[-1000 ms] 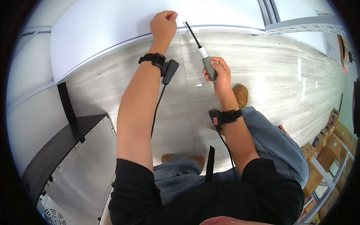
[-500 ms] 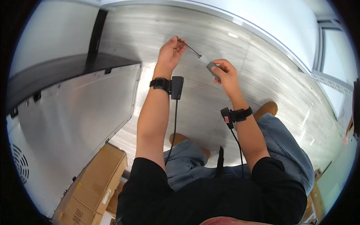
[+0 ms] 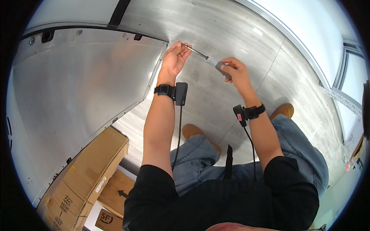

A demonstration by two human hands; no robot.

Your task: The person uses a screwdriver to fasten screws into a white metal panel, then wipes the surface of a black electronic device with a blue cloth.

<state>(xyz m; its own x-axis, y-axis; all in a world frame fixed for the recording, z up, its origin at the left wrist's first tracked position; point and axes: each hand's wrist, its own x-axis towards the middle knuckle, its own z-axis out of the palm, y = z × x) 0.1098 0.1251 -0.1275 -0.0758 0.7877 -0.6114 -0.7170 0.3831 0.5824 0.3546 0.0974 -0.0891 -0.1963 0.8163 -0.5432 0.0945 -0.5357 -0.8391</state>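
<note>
My left hand pinches a thin metal rod near its far-left end. The rod slants down to the right and ends in a wider, dark tip. My right hand grips a small grey block-shaped piece between thumb and fingers. A pale, see-through-looking part seems to stick out of the grey piece toward the rod's tip. Against the light floor I cannot tell whether the two touch. Both hands are held up in front of me, above the floor.
A large metal-sided cabinet stands close on the left. Cardboard boxes are stacked below it, beside my left arm. Black wrist straps carry small devices with cables running to my body. White framed panels line the far right. Grey plank floor lies beneath.
My view has shifted, so the cabinet's metal side and the boxes show more. My right hand with the grey piece is slightly farther from the rod; both hands keep their grips.
</note>
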